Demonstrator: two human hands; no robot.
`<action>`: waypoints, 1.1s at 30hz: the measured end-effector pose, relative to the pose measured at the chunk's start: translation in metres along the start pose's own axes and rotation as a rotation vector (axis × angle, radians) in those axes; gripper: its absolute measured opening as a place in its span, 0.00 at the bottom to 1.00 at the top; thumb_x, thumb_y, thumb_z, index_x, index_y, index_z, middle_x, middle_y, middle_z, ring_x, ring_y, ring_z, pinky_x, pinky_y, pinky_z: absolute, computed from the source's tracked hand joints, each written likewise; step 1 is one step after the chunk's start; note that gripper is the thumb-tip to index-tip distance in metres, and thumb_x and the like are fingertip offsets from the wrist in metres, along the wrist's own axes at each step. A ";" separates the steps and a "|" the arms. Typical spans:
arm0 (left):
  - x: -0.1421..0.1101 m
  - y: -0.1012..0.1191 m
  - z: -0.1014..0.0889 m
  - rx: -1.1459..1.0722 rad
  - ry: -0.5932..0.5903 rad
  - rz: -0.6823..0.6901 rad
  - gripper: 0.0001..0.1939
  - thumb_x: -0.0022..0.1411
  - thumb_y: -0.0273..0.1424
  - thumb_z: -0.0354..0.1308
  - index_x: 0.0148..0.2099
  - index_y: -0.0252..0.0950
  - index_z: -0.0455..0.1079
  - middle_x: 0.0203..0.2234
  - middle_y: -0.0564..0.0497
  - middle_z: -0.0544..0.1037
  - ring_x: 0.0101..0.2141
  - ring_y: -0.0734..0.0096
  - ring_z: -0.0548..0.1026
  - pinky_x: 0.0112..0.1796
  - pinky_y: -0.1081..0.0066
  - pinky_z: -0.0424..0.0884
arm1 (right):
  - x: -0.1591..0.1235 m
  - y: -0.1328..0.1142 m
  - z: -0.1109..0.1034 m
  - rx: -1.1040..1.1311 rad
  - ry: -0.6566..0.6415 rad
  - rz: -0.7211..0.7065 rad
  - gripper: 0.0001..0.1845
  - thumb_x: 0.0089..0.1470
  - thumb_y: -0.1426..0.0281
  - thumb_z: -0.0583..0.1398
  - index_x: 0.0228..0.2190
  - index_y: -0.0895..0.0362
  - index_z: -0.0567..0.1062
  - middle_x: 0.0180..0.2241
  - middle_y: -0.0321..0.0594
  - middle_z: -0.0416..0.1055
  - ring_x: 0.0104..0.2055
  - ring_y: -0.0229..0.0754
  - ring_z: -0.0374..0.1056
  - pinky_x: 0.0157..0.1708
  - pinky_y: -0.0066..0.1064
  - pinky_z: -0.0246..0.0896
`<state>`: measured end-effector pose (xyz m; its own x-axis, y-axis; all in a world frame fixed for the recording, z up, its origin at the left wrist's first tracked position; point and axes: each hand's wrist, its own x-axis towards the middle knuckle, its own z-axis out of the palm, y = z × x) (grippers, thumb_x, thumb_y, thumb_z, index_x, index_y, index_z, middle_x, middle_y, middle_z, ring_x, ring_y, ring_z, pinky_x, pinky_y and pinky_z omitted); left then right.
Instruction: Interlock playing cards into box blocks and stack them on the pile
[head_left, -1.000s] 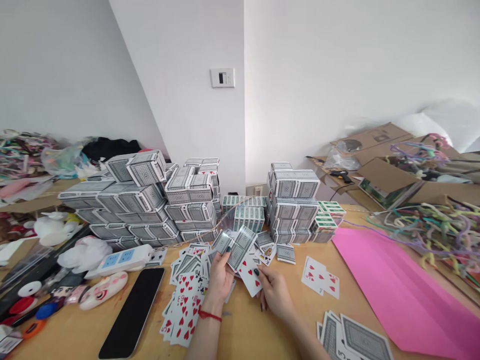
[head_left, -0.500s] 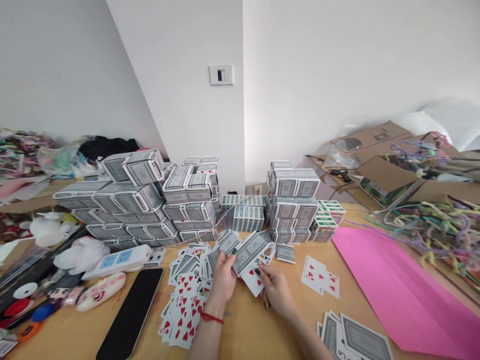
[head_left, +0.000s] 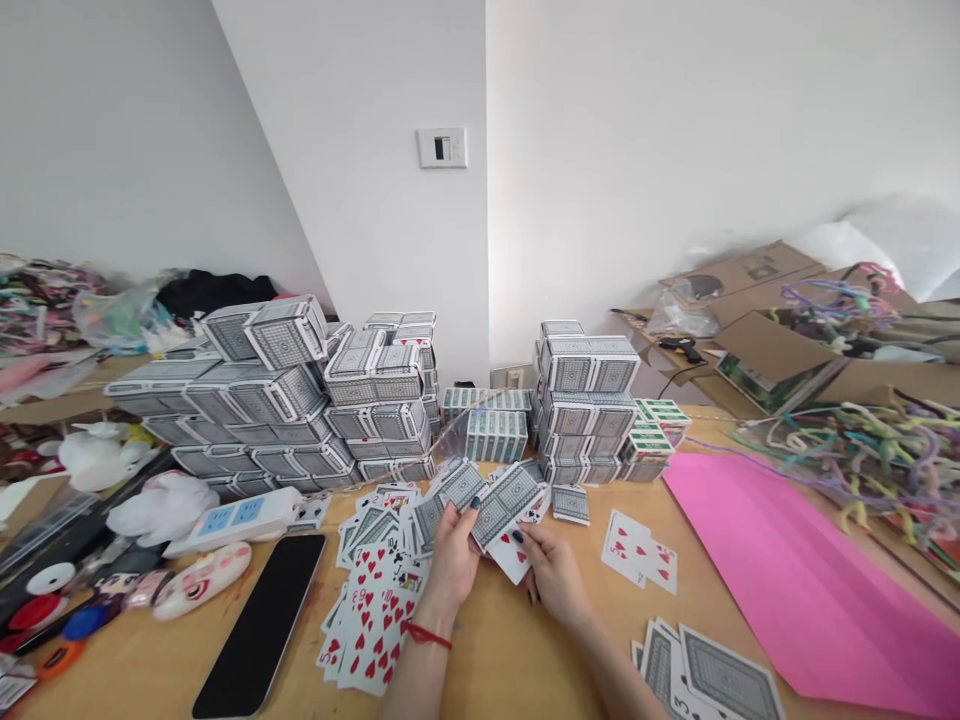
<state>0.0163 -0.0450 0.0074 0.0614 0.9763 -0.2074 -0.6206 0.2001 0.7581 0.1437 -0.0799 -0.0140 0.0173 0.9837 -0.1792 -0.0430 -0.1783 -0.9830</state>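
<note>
My left hand [head_left: 452,562] is closed on playing cards whose grey patterned backs [head_left: 506,503] face up, thumb on top. A face-up heart card [head_left: 511,556] sticks out from under them, and my right hand [head_left: 556,578] pinches its edge. To the left lies a loose spread of face-up heart cards [head_left: 371,625], partly behind my left forearm. Just beyond my hands are more loose cards and a small card-back block [head_left: 571,504]. Two face-up heart cards [head_left: 639,550] lie to the right, and a loose pile of cards [head_left: 724,672] is nearer me.
Tall stacks of card-covered blocks stand at the back left [head_left: 247,395] and back right [head_left: 589,400]. Green-and-white card boxes [head_left: 496,436] sit between them. A black phone [head_left: 261,625], a power strip [head_left: 236,522], pink paper [head_left: 780,560] and tangled fuzzy wires [head_left: 870,470] surround the work area.
The held cards have turned slightly and shifted a little right. Less of the heart card shows from under the card back. Both hands keep their grip.
</note>
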 end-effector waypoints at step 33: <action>0.004 0.003 -0.014 0.178 0.091 -0.059 0.17 0.40 0.26 0.64 0.37 0.34 0.69 0.32 0.48 0.77 0.33 0.65 0.75 0.31 0.70 0.72 | 0.007 -0.008 -0.032 0.050 0.122 -0.055 0.24 0.42 0.48 0.56 0.18 0.56 0.63 0.12 0.33 0.63 0.14 0.33 0.56 0.17 0.26 0.51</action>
<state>0.0043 -0.0414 0.0002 0.0183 0.9526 -0.3038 -0.4700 0.2764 0.8383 0.1760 -0.0722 -0.0084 0.1420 0.9811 -0.1317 -0.0881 -0.1200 -0.9889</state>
